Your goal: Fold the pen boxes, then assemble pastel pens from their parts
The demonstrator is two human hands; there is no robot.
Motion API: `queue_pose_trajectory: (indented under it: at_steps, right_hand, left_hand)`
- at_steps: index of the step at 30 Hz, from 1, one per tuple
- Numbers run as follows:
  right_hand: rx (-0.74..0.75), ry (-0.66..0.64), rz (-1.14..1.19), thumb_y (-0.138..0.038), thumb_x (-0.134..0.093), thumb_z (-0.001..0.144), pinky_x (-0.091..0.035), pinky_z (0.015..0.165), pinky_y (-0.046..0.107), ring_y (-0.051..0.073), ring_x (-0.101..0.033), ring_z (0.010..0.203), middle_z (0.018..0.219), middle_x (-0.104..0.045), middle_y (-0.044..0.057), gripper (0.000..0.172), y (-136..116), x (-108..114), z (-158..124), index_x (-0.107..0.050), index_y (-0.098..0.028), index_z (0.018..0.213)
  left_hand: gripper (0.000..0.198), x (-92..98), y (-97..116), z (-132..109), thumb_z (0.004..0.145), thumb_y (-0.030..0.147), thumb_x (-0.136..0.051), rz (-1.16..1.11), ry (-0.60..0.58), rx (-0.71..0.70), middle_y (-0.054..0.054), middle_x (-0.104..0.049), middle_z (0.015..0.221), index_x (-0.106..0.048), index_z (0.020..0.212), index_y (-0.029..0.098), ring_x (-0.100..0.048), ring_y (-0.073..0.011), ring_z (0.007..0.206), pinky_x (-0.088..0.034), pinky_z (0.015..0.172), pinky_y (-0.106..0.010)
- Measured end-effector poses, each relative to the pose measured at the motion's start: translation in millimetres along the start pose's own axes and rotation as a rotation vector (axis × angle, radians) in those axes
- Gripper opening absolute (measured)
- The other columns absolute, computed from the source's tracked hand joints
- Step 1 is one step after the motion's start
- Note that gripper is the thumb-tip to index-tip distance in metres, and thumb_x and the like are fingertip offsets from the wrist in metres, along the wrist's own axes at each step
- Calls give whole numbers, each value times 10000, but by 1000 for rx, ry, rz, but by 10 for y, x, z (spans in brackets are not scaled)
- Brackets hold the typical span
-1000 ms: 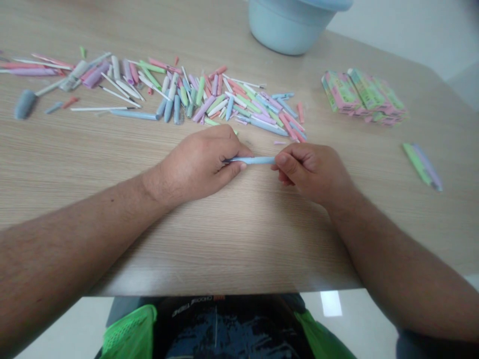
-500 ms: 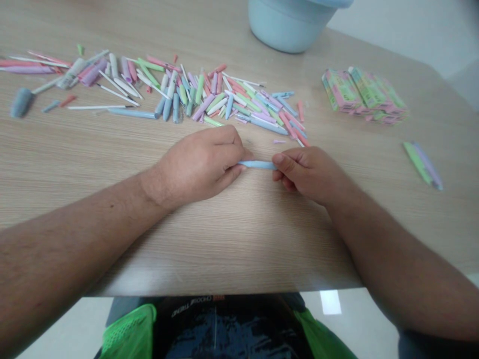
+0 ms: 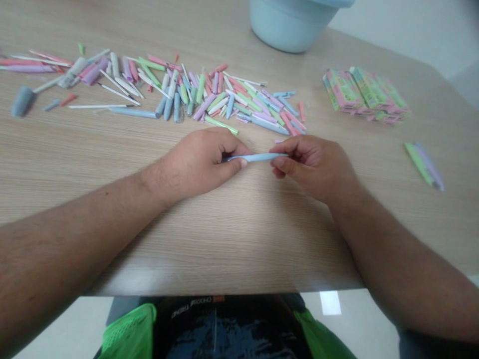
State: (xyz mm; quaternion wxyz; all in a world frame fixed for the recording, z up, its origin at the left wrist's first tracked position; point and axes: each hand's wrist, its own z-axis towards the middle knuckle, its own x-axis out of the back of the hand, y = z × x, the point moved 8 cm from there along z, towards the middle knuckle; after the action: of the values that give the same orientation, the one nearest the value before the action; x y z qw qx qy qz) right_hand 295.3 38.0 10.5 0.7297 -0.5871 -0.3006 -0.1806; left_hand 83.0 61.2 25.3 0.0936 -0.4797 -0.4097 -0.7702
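A slim light-blue pen [image 3: 259, 157] lies roughly level between my two hands, above the table near its middle. My left hand [image 3: 207, 159] is closed on the pen's left part, thumb along the near side, and its fingers hide some of that end. At the other end, my right hand [image 3: 310, 162] has the pen between thumb and index finger in a looser pinch, with the end showing between them. Just beyond my hands spreads a pile of pastel pen parts [image 3: 220, 97], with caps, barrels and thin white refills. A green barrel [image 3: 221, 124] lies closest to my left hand.
A light-blue tub [image 3: 292, 25] stands at the back. Stacked pink and green printed packs [image 3: 364, 94] sit at the right rear. Green and lilac pens [image 3: 424, 166] lie side by side at far right. A grey-blue cylindrical piece [image 3: 23, 101] is at far left.
The pen has risen slightly, and more of its right end shows. My right index finger has lifted away from its tighter pinch, and my left thumb now lies along the pen.
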Motion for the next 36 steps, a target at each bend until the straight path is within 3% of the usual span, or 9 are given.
queue_pose_trajectory:
  at_steps: [7, 15, 22, 29, 36]
  right_hand:
    - [47, 7, -130, -493, -817, 1008, -508, 680, 338, 203, -704, 728, 826, -821, 0, 249, -144, 77, -30, -879, -280, 1123]
    - [123, 55, -163, -382, -829, 958, -530, 723, 360, 209, -682, 744, 904, -818, 18, 207, -262, 114, -51, -893, -273, 1123]
    - [140, 59, -131, -390, -822, 981, -547, 737, 376, 228, -730, 786, 946, -842, 38, 229, -282, 116, -74, -878, -256, 1158]
    - [98, 14, -262, -494, -772, 1029, -480, 663, 345, 199, -684, 678, 788, -810, 6, 246, -297, 113, -34, -863, -266, 1034]
    - [101, -34, -267, -630, -685, 1085, -457, 658, 350, 204, -677, 657, 702, -774, 5, 413, -349, 86, -23, -818, -280, 911]
  left_hand:
    - [282, 1, 16, 12, 1013, 355, -639, -66, -30, 28, -37, -832, 994, -871, 1114, 230, -737, -215, 904, -509, 810, -305]
    - [200, -102, -125, 2, 981, 366, -723, -347, -98, 125, 16, -709, 698, -861, 979, 221, -607, -146, 612, -421, 563, -261]
    - [172, -210, -170, -20, 1003, 339, -747, -594, -178, 250, -13, -710, 658, -843, 981, 198, -616, -146, 534, -495, 496, -251]
    - [184, -162, -139, -12, 986, 364, -745, -461, -142, 169, 13, -697, 676, -847, 970, 212, -602, -135, 564, -445, 522, -246]
    - [214, -44, -32, -7, 991, 349, -694, -277, -61, 39, 3, -787, 853, -851, 1025, 208, -707, -174, 798, -486, 685, -264]
